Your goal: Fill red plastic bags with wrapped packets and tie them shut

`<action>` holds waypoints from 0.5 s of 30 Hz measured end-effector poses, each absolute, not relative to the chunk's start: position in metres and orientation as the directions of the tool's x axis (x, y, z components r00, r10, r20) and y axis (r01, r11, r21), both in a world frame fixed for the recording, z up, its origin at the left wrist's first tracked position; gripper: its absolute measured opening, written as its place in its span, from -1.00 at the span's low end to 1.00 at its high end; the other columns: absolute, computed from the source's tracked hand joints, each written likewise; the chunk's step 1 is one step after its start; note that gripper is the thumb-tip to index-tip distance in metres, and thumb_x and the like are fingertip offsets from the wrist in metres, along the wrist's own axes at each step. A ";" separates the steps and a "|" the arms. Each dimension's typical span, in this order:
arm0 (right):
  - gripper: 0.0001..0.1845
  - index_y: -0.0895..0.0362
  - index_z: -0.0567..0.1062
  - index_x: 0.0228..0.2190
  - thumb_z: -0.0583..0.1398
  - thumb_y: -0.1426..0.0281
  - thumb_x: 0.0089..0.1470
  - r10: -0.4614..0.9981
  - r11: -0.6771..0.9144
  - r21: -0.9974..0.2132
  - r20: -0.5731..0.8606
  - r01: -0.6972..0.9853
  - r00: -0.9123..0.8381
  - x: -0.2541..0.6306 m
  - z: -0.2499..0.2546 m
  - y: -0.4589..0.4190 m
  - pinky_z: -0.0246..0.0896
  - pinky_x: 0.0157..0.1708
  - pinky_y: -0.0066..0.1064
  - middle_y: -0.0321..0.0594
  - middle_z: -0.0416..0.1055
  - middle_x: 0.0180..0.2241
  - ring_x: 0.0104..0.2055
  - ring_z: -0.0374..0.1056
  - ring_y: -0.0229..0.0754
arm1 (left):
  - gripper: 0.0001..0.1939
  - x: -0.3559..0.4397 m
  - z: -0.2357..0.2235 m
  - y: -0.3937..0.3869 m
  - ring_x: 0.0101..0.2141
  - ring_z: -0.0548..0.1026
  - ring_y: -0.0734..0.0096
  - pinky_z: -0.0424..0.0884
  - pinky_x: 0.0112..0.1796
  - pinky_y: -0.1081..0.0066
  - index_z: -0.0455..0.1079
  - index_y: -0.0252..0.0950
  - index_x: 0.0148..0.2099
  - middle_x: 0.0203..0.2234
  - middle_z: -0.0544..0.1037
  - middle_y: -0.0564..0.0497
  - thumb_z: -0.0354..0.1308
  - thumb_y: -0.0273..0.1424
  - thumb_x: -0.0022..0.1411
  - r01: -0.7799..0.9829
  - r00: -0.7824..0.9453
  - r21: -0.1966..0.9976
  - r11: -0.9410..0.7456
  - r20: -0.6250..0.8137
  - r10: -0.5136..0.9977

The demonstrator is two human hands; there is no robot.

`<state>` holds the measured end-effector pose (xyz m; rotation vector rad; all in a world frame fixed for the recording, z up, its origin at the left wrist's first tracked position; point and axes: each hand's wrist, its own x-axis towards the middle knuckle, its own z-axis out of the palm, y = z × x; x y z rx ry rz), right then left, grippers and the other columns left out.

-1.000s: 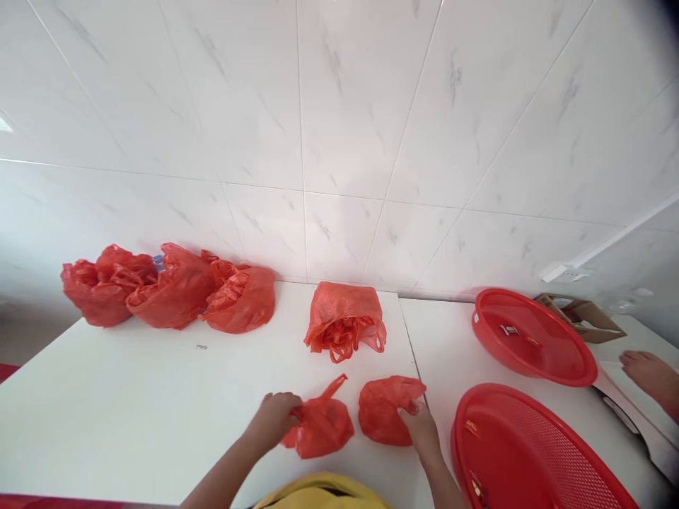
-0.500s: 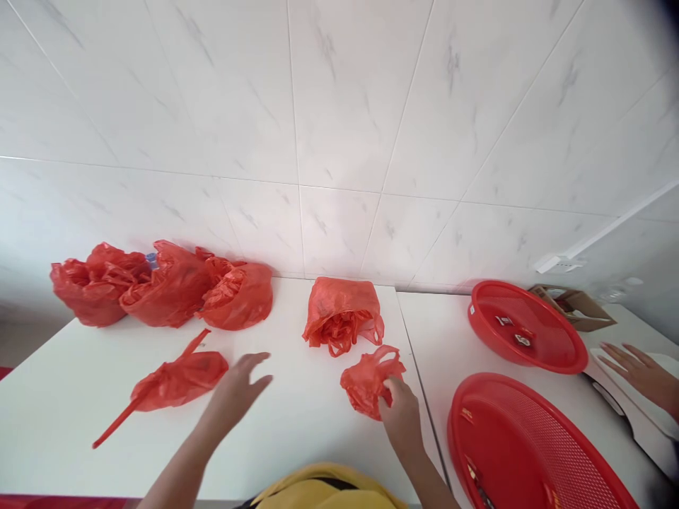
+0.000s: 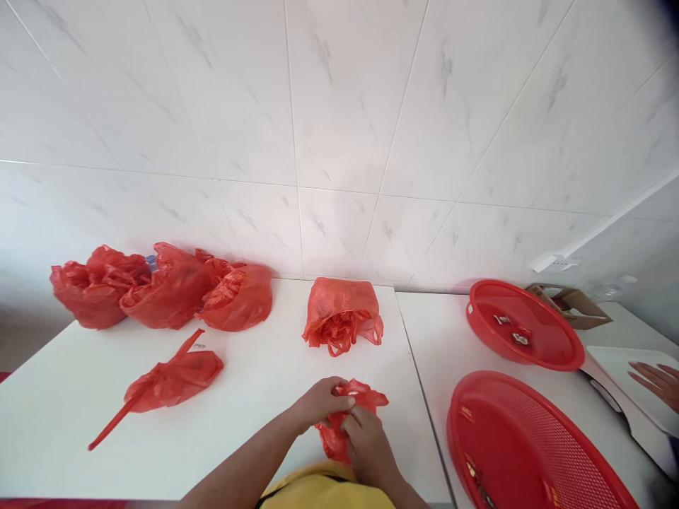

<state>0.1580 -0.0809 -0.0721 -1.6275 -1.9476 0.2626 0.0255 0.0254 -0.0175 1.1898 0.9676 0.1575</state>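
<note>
A crumpled red plastic bag (image 3: 335,440) is between my two hands, close to my body at the table's front. My left hand (image 3: 325,404) grips its upper part from the left, thumb and fingers closed on the film. From the right, my right hand (image 3: 365,440) is closed on the same bag, fingers meeting the left ones. Beyond them, near the wall, lies a red bag stuffed with more red bags (image 3: 344,311), its mouth facing me. To the left lies a tied red bag (image 3: 177,382) with a long twisted end; its contents are hidden.
Several full red bags (image 3: 175,290) stand at the back left. At right are a red basin (image 3: 530,318) with small packets, a larger red basket (image 3: 461,417), an open cardboard box (image 3: 588,318) and a white scale (image 3: 610,360). Another person's hand (image 3: 658,382) is over the scale.
My left hand has come right from near the tied bag and taken hold of the crumpled bag. My right hand has drawn that bag nearer. The other person's hand has shifted right.
</note>
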 end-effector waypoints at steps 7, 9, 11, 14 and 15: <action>-0.73 0.05 0.35 -0.20 0.16 0.41 -0.02 0.991 -0.059 -0.696 -0.129 0.715 -0.045 0.155 -0.056 -0.080 0.17 -0.36 -0.36 -0.25 0.48 -0.31 -0.32 0.37 -0.13 | -0.80 0.022 -0.018 0.027 -0.43 0.42 0.42 0.34 -0.33 0.36 0.35 -0.29 -0.36 -0.49 0.47 0.07 0.25 -0.29 0.05 0.016 0.483 0.897 0.443 -0.395 0.782; -0.72 0.06 0.31 -0.16 0.12 0.26 0.07 0.972 -0.215 -0.740 -0.224 0.638 0.068 0.158 -0.056 -0.080 0.15 -0.40 -0.37 -0.25 0.49 -0.34 -0.38 0.37 -0.15 | -0.78 0.014 -0.014 0.032 -0.36 0.46 0.38 0.36 -0.24 0.31 0.38 -0.28 -0.30 -0.41 0.51 0.03 0.25 -0.26 0.09 -0.125 0.481 0.873 0.471 -0.362 0.799; -0.68 0.07 0.32 -0.18 0.02 0.14 0.14 0.953 -0.304 -0.773 -0.258 0.558 0.162 0.163 -0.065 -0.080 0.16 -0.40 -0.36 -0.22 0.50 -0.34 -0.40 0.38 -0.15 | -0.77 0.003 -0.012 0.038 -0.32 0.48 0.37 0.37 -0.20 0.30 0.39 -0.28 -0.26 -0.36 0.53 0.00 0.27 -0.26 0.09 -0.239 0.457 0.826 0.510 -0.368 0.810; -0.52 0.12 0.42 -0.23 -0.05 0.02 0.14 0.940 -0.336 -0.845 -0.275 0.416 0.201 0.174 -0.087 -0.079 0.23 -0.27 -0.29 -0.12 0.50 -0.34 -0.31 0.42 -0.11 | -0.76 -0.011 -0.013 0.043 -0.30 0.50 0.36 0.39 -0.21 0.33 0.41 -0.27 -0.21 -0.30 0.56 -0.02 0.29 -0.31 0.07 -0.376 0.395 0.737 0.561 -0.420 0.817; -0.45 0.14 0.46 -0.24 -0.07 -0.01 0.13 0.941 -0.333 -0.866 -0.279 0.374 0.191 0.177 -0.095 -0.078 0.25 -0.22 -0.26 -0.08 0.51 -0.32 -0.25 0.44 -0.09 | -0.76 -0.015 -0.014 0.043 -0.29 0.51 0.35 0.39 -0.21 0.33 0.41 -0.27 -0.19 -0.27 0.56 -0.03 0.28 -0.34 0.07 -0.408 0.385 0.713 0.570 -0.431 0.816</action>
